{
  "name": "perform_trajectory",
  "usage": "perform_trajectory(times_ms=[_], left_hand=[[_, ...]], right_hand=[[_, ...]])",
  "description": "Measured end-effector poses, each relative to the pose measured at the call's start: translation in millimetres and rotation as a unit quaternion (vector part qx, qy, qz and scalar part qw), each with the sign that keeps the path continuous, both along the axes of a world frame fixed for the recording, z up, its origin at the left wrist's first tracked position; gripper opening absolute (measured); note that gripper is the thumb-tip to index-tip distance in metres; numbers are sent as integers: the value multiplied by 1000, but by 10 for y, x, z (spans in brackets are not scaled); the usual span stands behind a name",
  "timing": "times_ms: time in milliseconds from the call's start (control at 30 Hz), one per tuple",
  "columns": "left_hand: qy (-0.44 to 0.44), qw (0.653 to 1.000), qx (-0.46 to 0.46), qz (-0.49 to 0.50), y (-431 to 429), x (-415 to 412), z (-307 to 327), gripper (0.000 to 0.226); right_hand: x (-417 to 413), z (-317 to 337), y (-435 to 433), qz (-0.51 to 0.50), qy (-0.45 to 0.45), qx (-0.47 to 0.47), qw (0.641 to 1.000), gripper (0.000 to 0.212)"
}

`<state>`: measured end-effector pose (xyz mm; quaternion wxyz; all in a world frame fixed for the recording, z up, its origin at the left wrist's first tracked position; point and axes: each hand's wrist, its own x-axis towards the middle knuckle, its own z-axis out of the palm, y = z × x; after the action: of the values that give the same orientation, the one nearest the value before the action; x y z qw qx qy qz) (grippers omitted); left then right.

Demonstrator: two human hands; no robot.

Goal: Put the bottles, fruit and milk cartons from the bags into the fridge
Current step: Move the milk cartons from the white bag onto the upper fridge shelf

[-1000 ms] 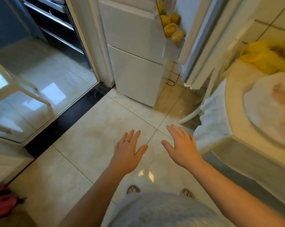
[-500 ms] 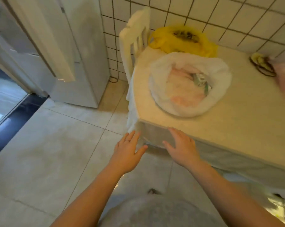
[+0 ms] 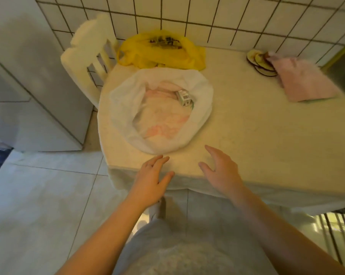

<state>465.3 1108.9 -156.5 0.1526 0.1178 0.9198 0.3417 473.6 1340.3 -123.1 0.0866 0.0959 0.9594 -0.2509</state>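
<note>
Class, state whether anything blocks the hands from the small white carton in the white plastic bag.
Nothing visible does. The left hand and right hand hover near the white plastic bag, whose mouth gapes open above the small white carton; only its low rim lies between.

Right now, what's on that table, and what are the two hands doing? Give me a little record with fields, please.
table: cream top, set against a tiled wall
white bag: open, near the table's front edge
carton: small, inside the white bag, on pinkish plastic
yellow bag: behind the white bag, by the wall
pink cloth: far right of the table
left hand: open, empty, at the front edge
right hand: open, empty, over the table, not touching the white bag
</note>
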Motion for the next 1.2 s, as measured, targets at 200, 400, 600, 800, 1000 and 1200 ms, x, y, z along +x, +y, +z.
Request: perform_trajectory(times_ms=[200,400,600,800,1000,1200], left_hand=[[80,997,-1,20,253,-906,91,52],[134,990,-44,17,456,-2069,100,44],[142,985,-98,-5,664,-3197,157,62],[74,970,-209,-102,1003,-4139,93,111],[19,937,-278,-213,1186,-4584,-252,86],[66,941,-221,-250,1389,-5016,-223,32]], right_hand=[[-634,87,164,-36,28,-32,998,63],[-1385,160,294,-77,22,-35,996,77],[-2139,27,343,-110,-30,-11,993,95],[-2594,-191,422,-145,-78,-34,986,103],[-2753,-260,701,-152,-23,-32,988,48],[-3093,-294,1155,-180,75,-5,981,35]])
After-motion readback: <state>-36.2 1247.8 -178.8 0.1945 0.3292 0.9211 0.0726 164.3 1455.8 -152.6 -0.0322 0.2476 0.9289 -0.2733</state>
